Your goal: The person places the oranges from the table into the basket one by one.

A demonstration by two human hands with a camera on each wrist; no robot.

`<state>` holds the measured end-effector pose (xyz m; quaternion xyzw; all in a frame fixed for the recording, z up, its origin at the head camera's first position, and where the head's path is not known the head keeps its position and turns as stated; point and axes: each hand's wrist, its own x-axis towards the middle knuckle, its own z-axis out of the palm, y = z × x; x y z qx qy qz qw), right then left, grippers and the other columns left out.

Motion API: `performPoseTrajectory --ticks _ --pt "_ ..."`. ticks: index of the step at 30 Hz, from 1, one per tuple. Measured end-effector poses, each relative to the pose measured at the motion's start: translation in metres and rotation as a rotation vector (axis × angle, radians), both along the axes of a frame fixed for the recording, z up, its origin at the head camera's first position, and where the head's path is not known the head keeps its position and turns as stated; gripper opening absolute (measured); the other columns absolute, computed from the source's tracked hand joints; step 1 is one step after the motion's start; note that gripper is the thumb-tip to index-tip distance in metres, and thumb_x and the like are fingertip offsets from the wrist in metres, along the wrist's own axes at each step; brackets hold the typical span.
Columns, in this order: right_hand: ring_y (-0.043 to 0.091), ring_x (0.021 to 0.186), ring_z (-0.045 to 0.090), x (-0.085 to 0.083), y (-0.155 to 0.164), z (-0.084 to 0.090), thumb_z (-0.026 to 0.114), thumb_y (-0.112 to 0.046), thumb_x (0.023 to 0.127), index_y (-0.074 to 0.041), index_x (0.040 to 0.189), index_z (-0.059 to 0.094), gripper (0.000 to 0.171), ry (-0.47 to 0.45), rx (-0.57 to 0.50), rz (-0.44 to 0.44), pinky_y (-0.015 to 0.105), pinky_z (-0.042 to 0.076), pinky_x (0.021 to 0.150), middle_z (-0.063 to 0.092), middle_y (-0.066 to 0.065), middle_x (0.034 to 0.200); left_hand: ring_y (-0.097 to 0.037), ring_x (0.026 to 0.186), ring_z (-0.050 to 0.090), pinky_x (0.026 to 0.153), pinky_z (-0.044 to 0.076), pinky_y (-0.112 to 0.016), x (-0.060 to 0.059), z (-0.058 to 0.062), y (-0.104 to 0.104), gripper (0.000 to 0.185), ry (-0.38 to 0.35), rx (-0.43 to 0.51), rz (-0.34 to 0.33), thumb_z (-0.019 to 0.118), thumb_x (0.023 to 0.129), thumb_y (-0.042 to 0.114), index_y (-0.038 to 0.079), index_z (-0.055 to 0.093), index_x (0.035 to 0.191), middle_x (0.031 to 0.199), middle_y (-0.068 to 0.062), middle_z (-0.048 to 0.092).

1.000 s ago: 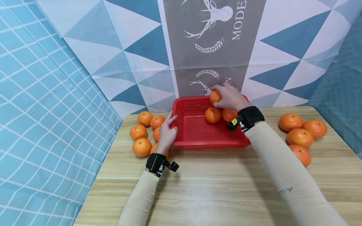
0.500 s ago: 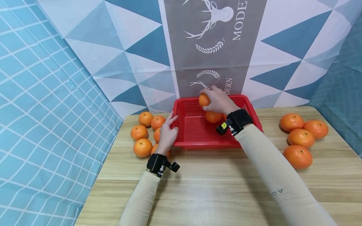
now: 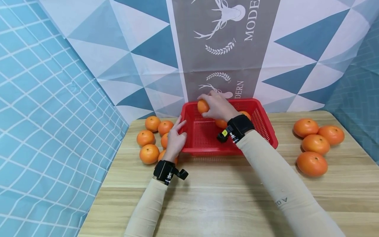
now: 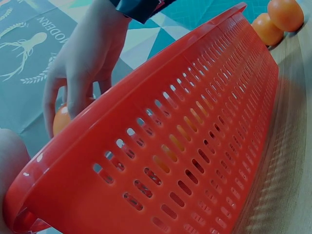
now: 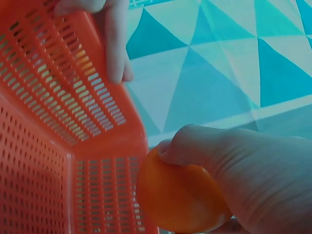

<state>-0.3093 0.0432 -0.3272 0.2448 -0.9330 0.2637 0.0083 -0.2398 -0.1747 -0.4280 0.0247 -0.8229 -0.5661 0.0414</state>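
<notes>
My right hand [image 3: 218, 107] holds a mandarin orange [image 3: 203, 106] above the far left part of a red plastic basket [image 3: 228, 152]. In the right wrist view, the thumb presses on the top of this mandarin orange [image 5: 180, 195], close to the basket wall [image 5: 105, 170]. My left hand [image 3: 175, 141] grips the basket's left rim, thumb inside and fingers along the outside. Inside the basket lie mandarin oranges [image 3: 221, 123], partly hidden behind the right hand and wrist.
Several mandarin oranges [image 3: 149, 154] sit on the wooden table [image 3: 201, 197] left of the basket, some partly behind the left hand. More mandarin oranges [image 3: 315, 144] are grouped at the right. A patterned cloth wall [image 3: 154, 49] stands right behind the basket.
My right hand has moved left over the basket with the mandarin orange, from its right half toward the far left corner. The left hand has stayed on the rim.
</notes>
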Motion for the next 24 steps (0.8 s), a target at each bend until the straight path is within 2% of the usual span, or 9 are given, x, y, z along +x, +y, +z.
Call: performPoseTrajectory --ticks 5,8,12,15,17,20,24 --pt "0.034 0.133 0.06 -0.001 -0.009 -0.003 0.086 -0.018 0.096 -0.018 0.16 0.061 0.069 -0.022 0.001 -0.003 0.052 0.065 0.111 0.058 0.015 0.149 -0.031 0.175 0.029 0.124 0.057 -0.051 -0.008 -0.011 -0.005 0.066 0.014 -0.011 -0.009 0.053 0.102 0.003 0.014 0.056 0.167 0.188 0.012 0.03" --pt "0.034 0.133 0.061 -0.003 -0.013 -0.006 0.086 -0.017 0.096 -0.018 0.161 0.06 0.07 -0.035 0.009 -0.003 0.052 0.064 0.112 0.057 0.016 0.15 -0.03 0.174 0.03 0.122 0.059 -0.048 -0.011 -0.013 -0.006 0.066 0.014 -0.017 -0.009 0.054 0.102 0.004 0.016 0.056 0.167 0.188 0.013 0.031" --pt "0.036 0.134 0.06 -0.004 -0.017 -0.009 0.086 -0.017 0.096 -0.017 0.161 0.06 0.07 -0.046 0.011 0.006 0.054 0.064 0.112 0.057 0.018 0.15 -0.032 0.174 0.03 0.122 0.059 -0.052 -0.004 -0.001 -0.002 0.066 -0.002 0.002 -0.016 0.053 0.103 0.003 0.012 0.054 0.168 0.188 0.013 0.03" --pt "0.036 0.133 0.06 -0.004 -0.019 -0.013 0.086 -0.016 0.096 -0.015 0.16 0.06 0.07 -0.052 0.014 0.012 0.054 0.063 0.112 0.057 0.019 0.149 -0.03 0.174 0.031 0.124 0.057 -0.051 -0.004 0.0 -0.001 0.067 -0.004 0.003 -0.013 0.053 0.102 0.003 0.012 0.055 0.167 0.187 0.014 0.031" --pt "0.036 0.132 0.061 -0.006 -0.02 -0.017 0.086 -0.017 0.096 -0.016 0.161 0.06 0.07 -0.06 0.023 0.01 0.054 0.063 0.111 0.057 0.019 0.148 -0.03 0.174 0.032 0.125 0.057 -0.049 -0.009 -0.006 -0.003 0.066 0.007 -0.009 -0.008 0.054 0.101 0.004 0.013 0.057 0.167 0.187 0.013 0.032" --pt "0.035 0.131 0.061 -0.009 -0.021 -0.024 0.087 -0.019 0.096 -0.017 0.161 0.06 0.07 -0.073 0.046 -0.001 0.054 0.063 0.111 0.057 0.018 0.147 -0.027 0.174 0.032 0.127 0.055 -0.048 -0.021 -0.023 -0.009 0.066 0.019 -0.017 -0.003 0.056 0.1 0.004 0.017 0.06 0.165 0.186 0.016 0.034" --pt "0.036 0.132 0.06 -0.014 -0.025 -0.032 0.087 -0.02 0.097 -0.018 0.161 0.059 0.07 -0.096 0.065 -0.009 0.055 0.062 0.112 0.056 0.019 0.147 -0.025 0.174 0.032 0.129 0.053 -0.053 -0.034 -0.04 -0.015 0.067 0.022 0.009 0.003 0.058 0.099 0.004 0.022 0.063 0.163 0.184 0.022 0.035"
